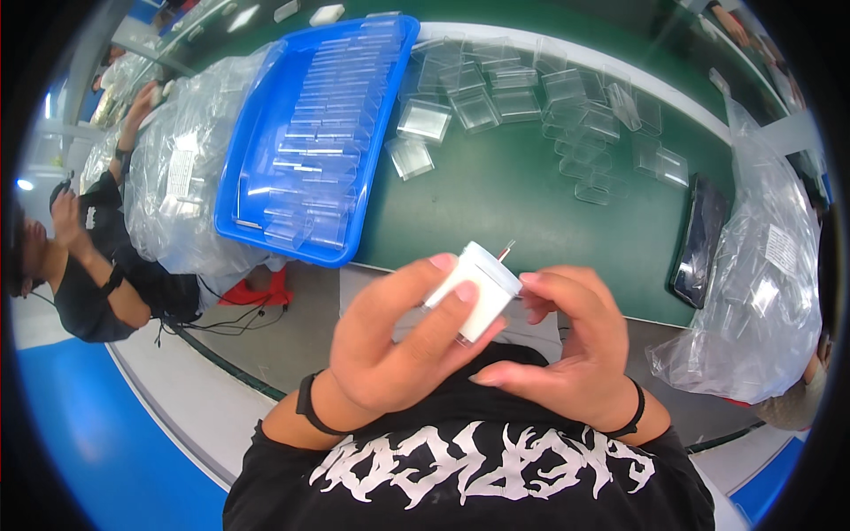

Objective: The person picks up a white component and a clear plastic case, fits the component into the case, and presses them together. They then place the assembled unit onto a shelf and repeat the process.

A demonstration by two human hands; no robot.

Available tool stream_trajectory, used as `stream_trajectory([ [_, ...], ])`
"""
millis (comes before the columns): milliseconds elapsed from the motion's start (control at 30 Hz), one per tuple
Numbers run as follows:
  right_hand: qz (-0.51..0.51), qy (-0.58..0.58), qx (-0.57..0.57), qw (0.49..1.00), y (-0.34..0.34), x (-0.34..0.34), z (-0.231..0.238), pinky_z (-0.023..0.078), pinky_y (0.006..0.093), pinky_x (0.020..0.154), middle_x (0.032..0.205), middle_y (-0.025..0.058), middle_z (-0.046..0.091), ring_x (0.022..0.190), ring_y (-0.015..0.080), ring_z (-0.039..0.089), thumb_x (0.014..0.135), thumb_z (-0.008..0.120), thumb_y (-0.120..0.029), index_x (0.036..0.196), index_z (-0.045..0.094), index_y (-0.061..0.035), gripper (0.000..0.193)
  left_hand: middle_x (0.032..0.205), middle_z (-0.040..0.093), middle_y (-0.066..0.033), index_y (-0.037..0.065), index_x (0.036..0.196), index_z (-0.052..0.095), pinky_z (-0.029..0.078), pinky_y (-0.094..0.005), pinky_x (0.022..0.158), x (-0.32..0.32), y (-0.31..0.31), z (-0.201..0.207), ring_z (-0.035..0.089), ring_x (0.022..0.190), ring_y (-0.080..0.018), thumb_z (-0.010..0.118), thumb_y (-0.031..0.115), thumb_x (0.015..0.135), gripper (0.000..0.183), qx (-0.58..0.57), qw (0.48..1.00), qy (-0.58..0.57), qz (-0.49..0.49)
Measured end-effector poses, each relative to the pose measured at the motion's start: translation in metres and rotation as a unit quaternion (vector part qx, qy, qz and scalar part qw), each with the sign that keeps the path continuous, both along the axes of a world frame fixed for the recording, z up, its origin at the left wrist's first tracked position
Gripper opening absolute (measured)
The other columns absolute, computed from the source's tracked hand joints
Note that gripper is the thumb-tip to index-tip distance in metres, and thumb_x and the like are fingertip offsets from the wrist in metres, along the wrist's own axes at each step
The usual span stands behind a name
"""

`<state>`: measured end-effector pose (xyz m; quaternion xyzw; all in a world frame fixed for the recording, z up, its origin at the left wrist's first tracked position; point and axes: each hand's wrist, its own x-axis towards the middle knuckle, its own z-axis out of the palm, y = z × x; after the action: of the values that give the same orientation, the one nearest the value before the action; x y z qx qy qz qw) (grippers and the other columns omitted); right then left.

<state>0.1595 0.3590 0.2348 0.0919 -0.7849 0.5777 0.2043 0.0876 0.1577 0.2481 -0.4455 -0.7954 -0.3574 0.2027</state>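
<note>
My left hand (385, 345) is closed around a small white rectangular box (485, 301), held tilted above the table's near edge. Its thumb presses on the white face. A thin metallic piece with a reddish part (506, 251) shows just past the box's far edge; whether it is attached I cannot tell. On the right, my right hand (580, 354) has its thumb and fingers apart and grips nothing. Its index fingertip is at the box's right corner, touching or nearly so.
A blue tray (354, 252) with rows of clear plastic cases stands left on the green table (443, 217). Loose clear cases (475, 108) lie at the back. Right are a black phone (699, 239) and a plastic bag (753, 310). A bulky bag (186, 168) and another person (97, 283) are left.
</note>
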Motion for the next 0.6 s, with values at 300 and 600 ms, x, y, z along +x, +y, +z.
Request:
stream_trajectory([
  [300,0.045,0.040,-0.017,0.998,0.014,-0.014,0.005,0.053,0.0276,0.067,0.106,0.0115,0.068,0.081,0.0165,0.064,0.065,0.095,-0.012,0.123,0.067,-0.0016,0.065,0.145,0.050,-0.0356,-0.002,0.132,0.061,0.060,-0.0362,0.079,-0.018,-0.012,0.015,0.068,0.114,-0.0342,0.093,0.009,0.073,0.069,0.068,0.941,-0.238,-0.231],
  [600,0.125,0.019,-0.014,0.992,0.025,-0.020,0.009,0.056,0.0316,0.073,0.101,0.0116,0.070,0.086,0.0217,0.069,0.062,0.095,-0.011,0.118,0.073,-0.0021,0.061,0.135,0.052,-0.0271,-0.007,0.136,0.053,0.067,-0.0380,0.083,-0.019,-0.014,0.011,0.064,0.118,-0.0310,0.088,-0.006,0.075,0.070,0.159,0.853,-0.417,-0.271],
])
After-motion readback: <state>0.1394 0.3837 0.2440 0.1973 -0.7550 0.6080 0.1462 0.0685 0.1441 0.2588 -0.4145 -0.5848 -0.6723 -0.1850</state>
